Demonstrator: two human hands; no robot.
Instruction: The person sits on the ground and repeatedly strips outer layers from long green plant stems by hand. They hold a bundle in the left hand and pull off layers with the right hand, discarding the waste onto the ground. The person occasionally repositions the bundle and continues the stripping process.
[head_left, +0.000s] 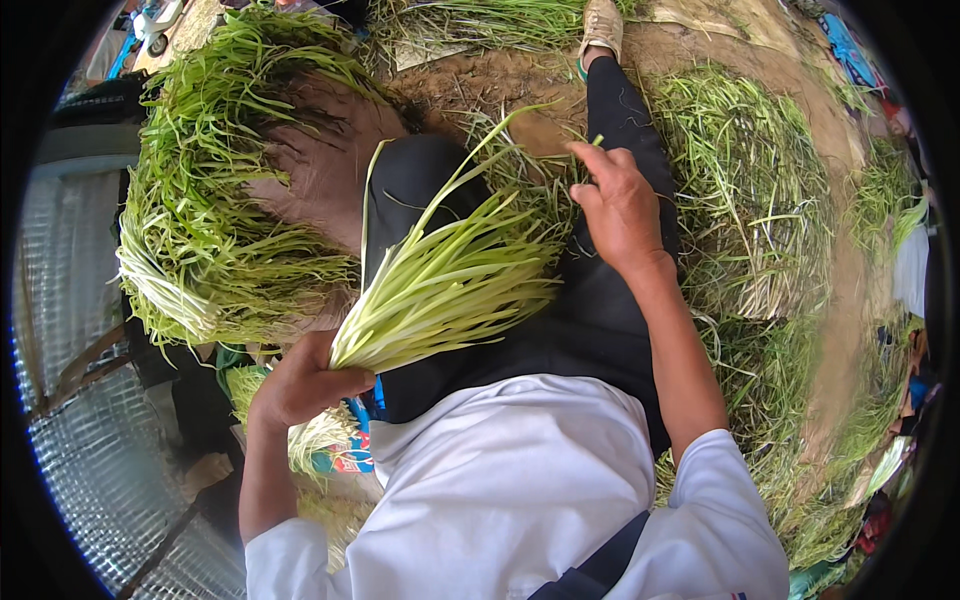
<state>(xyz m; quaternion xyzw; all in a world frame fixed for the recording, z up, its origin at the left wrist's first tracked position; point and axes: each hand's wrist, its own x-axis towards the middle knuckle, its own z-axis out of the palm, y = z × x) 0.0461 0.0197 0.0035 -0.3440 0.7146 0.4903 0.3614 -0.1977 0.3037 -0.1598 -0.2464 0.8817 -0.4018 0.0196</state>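
Observation:
My left hand (311, 382) is closed around the white lower ends of a bunch of garlic chives (450, 277). Its pale green leaves fan out over my thigh in dark trousers (420, 176), and a few longer leaves stick up beyond the rest. My right hand (621, 202) is raised over the other leg, apart from the bunch, with index finger and thumb spread. A bit of green leaf shows beside its index finger; whether the fingers grip it is hidden.
A large heap of chives (202, 187) lies on brownish sheeting (330, 142) at left. Leaf litter (750, 195) covers the ground at right, with more greens (480, 22) ahead. Another pale bunch (322, 435) rests below my left forearm. Ribbed translucent sheeting (82, 465) borders the left.

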